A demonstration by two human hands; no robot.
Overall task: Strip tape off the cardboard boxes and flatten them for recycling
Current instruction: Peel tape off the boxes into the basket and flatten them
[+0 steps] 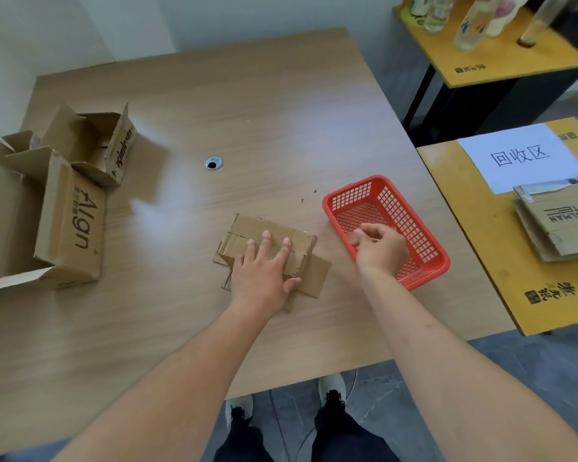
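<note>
Cardboard of the flattened box (274,241), at table centre, is pressed by the spread left hand (264,271), while at three o'clock the loosely curled right hand (381,248), contents indiscernible, hovers over the red basket (424,271); sticky tape could cling.

A small flattened cardboard box (271,248) lies mid-table; open boxes (47,201) stand clustered at the table's left edge.

Left hand (264,271) flat on flattened box (309,271), right hand (379,250) over red basket (427,271)
</note>
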